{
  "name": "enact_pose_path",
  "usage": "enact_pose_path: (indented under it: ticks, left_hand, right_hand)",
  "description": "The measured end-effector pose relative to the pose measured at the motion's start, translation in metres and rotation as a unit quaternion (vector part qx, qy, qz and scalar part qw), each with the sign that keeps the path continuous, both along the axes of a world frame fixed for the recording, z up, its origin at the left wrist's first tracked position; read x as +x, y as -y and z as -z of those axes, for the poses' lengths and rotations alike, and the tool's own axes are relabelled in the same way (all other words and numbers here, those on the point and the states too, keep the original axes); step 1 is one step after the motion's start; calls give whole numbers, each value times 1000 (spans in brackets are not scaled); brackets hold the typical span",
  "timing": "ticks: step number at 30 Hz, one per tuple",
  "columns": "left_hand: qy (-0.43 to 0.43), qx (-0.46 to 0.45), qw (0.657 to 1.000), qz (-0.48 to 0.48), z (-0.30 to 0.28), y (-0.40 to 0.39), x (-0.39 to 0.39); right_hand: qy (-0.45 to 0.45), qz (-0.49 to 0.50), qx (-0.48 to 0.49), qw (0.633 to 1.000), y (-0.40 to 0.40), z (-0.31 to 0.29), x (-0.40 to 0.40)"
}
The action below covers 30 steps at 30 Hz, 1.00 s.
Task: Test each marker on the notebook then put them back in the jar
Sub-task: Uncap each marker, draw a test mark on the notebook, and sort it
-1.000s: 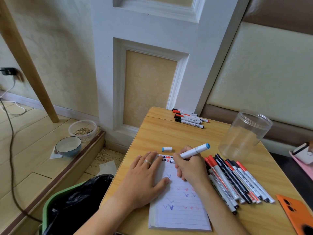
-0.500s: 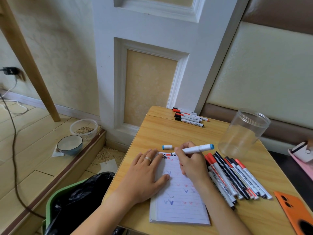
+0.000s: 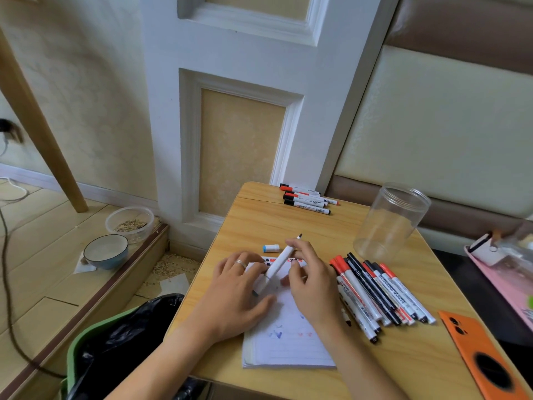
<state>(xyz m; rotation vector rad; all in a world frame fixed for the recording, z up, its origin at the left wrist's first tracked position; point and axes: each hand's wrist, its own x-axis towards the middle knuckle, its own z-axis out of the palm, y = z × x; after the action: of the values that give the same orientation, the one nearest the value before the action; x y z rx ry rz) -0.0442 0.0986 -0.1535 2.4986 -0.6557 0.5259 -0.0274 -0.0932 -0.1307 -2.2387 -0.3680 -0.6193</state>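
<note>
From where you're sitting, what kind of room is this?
Probably a room in a home, not an office: a small wooden table stands against a panelled wall, with a padded headboard-like panel beside it and bowls on the floor.

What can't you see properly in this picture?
- Head view: upper notebook page, hidden under the left hand and right hand.
- Marker: blurred, so the grip is unclear.
- Print on the marker pile: too small to read.
- Orange phone: cut off by the bottom-right edge.
</note>
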Motion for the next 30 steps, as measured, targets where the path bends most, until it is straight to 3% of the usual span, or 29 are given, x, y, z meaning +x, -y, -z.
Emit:
enact_pose_path:
  ticks: [9, 16, 21, 30]
  left_hand:
    - [15, -80, 997, -12, -2, 2, 2]
    - [-51, -117, 992, -3, -3, 1, -2]
    - [-74, -139, 988, 9, -3, -2, -3]
    - [-56, -110, 992, -21, -1, -2, 3]
  right_hand:
    - [117, 7, -108, 987, -9, 11, -4]
    - [268, 45, -247, 930, -17, 7, -4]
    - [259, -19, -291, 921, -18, 8, -7]
    - [218, 7, -327, 919, -19, 10, -8]
